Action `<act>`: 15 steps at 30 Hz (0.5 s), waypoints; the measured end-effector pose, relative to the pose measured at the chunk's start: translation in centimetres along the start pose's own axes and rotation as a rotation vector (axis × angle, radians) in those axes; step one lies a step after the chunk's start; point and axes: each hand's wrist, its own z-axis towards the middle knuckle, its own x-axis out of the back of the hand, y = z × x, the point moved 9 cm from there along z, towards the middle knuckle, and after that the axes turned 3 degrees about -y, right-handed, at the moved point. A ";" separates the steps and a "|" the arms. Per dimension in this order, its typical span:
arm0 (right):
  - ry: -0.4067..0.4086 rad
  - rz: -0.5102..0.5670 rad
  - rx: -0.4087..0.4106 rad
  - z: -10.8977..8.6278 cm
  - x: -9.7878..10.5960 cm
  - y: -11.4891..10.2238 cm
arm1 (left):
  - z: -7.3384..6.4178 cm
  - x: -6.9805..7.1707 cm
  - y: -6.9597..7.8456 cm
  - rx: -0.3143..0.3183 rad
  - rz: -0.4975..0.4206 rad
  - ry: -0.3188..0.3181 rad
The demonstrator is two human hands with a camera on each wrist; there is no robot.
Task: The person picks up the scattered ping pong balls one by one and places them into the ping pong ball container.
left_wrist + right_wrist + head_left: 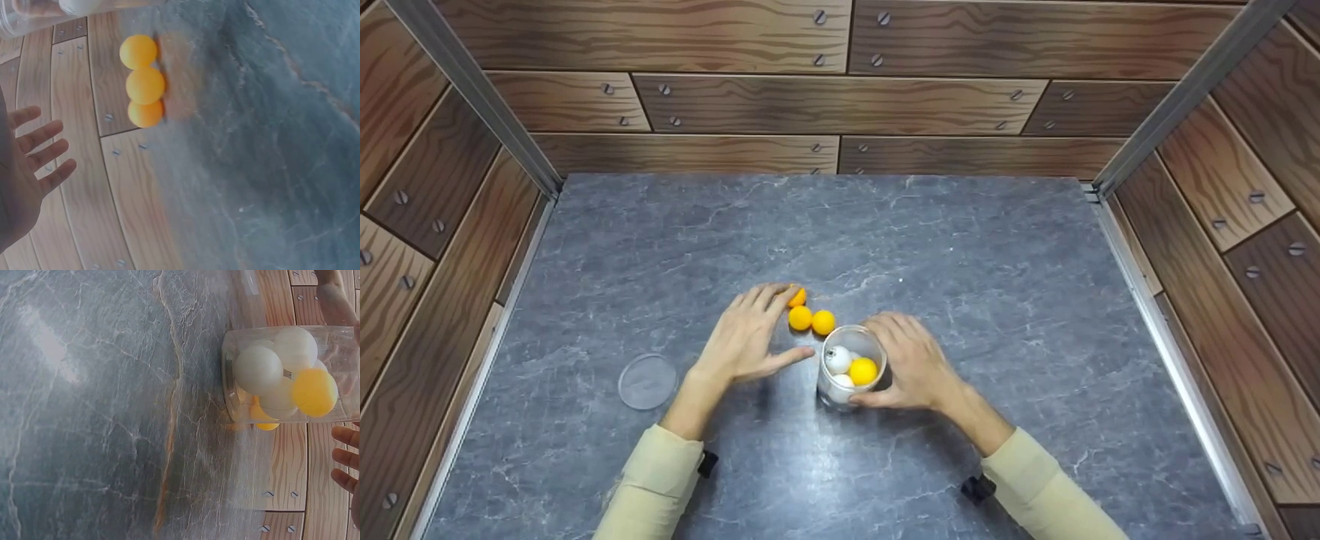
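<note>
"Why is the right hand [911,360] set against the clear jar [851,328]?"

"To steady it, I'd judge. Thumb and fingers curve round the jar's right side, holding it upright on the table [960,247], mouth uncovered."

"And the left hand [744,337]?"

"Left of the jar, fingers spread wide, holding nothing, its thumb pointing towards the jar."

"What lies around the jar?"

"Three loose orange balls [800,318] form a touching chain just beyond it and to its left, handily close, it seems. A clear disc [648,382], perhaps the jar's lid, lies farther left, probably to keep the mouth free."

"Does any view add something?"

"The right wrist view looks through the jar's wall: at least four white balls [259,370], with one orange ball [315,392] resting high among them. From the head, a left finger overlaps the farthest loose ball; the left wrist view shows a gap there."
</note>
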 end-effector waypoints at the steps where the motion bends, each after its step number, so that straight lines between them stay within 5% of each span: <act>1: 0.003 0.000 0.001 0.0 0.0 0.0 | 0.0 -0.2 -0.2 0.009 -0.005 -0.004; 15: -0.009 -0.003 -0.009 0.0 0.0 0.0 | -0.3 -3.6 -2.0 0.074 0.096 -0.080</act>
